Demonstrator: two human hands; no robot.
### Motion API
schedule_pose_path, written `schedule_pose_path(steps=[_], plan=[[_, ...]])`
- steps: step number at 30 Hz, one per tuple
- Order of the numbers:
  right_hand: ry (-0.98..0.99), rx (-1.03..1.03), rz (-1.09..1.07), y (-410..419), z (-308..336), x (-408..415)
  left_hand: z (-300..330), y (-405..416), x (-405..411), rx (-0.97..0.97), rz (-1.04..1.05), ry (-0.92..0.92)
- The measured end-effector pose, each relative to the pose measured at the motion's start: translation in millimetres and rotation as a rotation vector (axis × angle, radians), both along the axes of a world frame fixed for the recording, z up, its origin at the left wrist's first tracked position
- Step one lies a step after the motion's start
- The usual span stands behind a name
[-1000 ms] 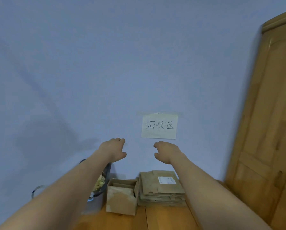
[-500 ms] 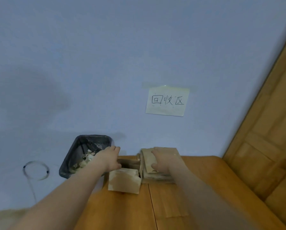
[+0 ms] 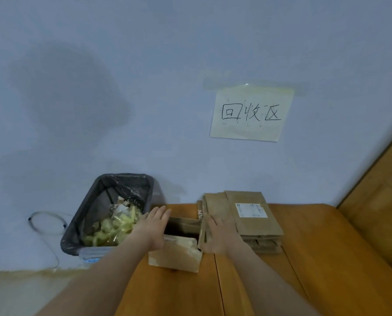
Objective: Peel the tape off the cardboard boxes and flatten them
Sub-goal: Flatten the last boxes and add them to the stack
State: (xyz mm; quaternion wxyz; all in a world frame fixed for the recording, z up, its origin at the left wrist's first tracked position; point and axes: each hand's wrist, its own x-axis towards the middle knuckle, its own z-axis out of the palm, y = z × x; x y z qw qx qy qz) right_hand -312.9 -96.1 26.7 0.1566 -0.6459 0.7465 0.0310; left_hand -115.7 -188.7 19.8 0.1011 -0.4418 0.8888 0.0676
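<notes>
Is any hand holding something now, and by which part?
Neither grips anything: left hand and right hand lie flat against the open box's sides.

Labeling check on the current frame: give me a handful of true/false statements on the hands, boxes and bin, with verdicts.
1. The open box stands upright on the wooden table. True.
2. The left hand lies with straight fingers over the box's left edge. True.
3. The right hand holds a strip of tape in the air. False: it rests low at the left edge of the stack of flattened boxes, and no tape shows in it.
4. The bin sits to the right of the stack. False: it is left of the table, beside the open box.
5. The bin is empty. False: it holds yellowish scraps in a black liner.
6. A handwritten paper sign hangs on the wall above the stack. True.
</notes>
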Motion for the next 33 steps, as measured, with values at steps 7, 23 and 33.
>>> schedule_pose_path(steps=[7, 23, 33], plan=[[-0.101, 0.021, -0.008, -35, -47, -10, -39, -44, -31, 0.012, -0.145, -0.164], [-0.047, 0.097, 0.112, -54, -88, 7, -79, -45, -44, 0.045, -0.271, -0.265], [0.170, -0.001, 0.192, 15, -73, 33, -95, 33, -11, -0.103, -0.246, -0.116]])
